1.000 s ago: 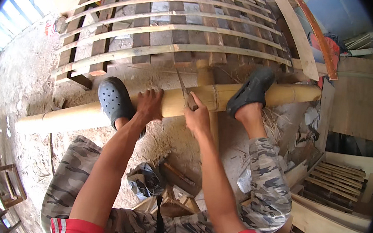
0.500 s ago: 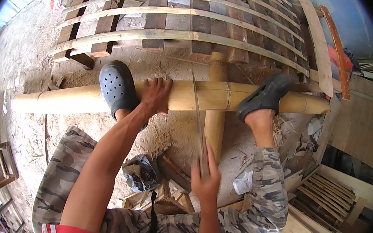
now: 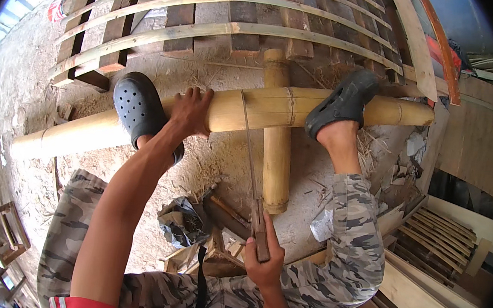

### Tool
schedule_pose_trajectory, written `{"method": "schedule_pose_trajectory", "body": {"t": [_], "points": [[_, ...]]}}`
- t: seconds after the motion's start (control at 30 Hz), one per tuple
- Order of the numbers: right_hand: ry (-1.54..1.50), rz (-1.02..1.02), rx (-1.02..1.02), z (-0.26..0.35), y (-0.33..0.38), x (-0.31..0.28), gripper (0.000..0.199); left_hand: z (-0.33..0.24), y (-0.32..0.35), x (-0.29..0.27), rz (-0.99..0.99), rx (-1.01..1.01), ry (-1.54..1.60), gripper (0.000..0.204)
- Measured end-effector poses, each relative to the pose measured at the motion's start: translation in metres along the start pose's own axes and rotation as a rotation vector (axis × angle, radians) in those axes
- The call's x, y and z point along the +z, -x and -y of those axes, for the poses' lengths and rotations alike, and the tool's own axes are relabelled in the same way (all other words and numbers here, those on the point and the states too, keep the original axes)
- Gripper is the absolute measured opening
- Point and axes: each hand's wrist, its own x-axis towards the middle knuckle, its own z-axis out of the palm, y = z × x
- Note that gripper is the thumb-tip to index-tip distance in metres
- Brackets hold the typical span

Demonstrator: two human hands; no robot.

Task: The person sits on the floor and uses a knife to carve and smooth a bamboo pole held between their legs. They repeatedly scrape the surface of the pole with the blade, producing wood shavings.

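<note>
A thick bamboo pole (image 3: 227, 113) lies crosswise in front of me, resting over a shorter bamboo piece (image 3: 276, 163) set beneath it. My left hand (image 3: 191, 112) is wrapped over the pole beside my left clog, gripping it. In my right hand (image 3: 265, 260) is the brown handle of a handsaw (image 3: 251, 169). The thin blade runs away from me, its far end lying across the pole between my left hand and a bamboo node. My grey clogs (image 3: 137, 105) both press on the pole, one to each side of the blade.
Beyond the pole, long bamboo strips (image 3: 235, 28) lie across several dark wooden beams (image 3: 182, 9). Near my legs sit a crumpled dark plastic bag (image 3: 182, 222) and wood offcuts. Boards and a slatted wooden panel (image 3: 437, 241) are at the right; wooden frames (image 3: 1, 233) stand at the left.
My right hand has drawn the saw back toward me, so less blade reaches past the pole. The whole view has shifted slightly. My left hand keeps its place on the pole.
</note>
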Motion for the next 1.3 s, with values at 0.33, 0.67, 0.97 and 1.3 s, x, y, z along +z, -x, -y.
{"method": "schedule_pose_trajectory", "body": {"t": [0.33,0.67,0.97,1.3], "points": [[0.077,-0.101,-0.194,-0.010,-0.200,0.046,0.062,-0.005,-0.010,0.003,-0.034,0.059,0.031,0.124],[0.102,-0.149,-0.408,-0.062,-0.057,0.035,0.062,0.007,-0.002,-0.005,0.026,0.022,0.027,0.123],[0.093,-0.187,-0.421,-0.038,-0.164,0.039,0.063,-0.010,-0.015,-0.006,0.000,0.078,0.058,0.121],[0.027,-0.084,-0.301,-0.072,-0.118,0.047,0.059,0.010,-0.008,-0.008,0.019,0.038,0.040,0.124]]}}
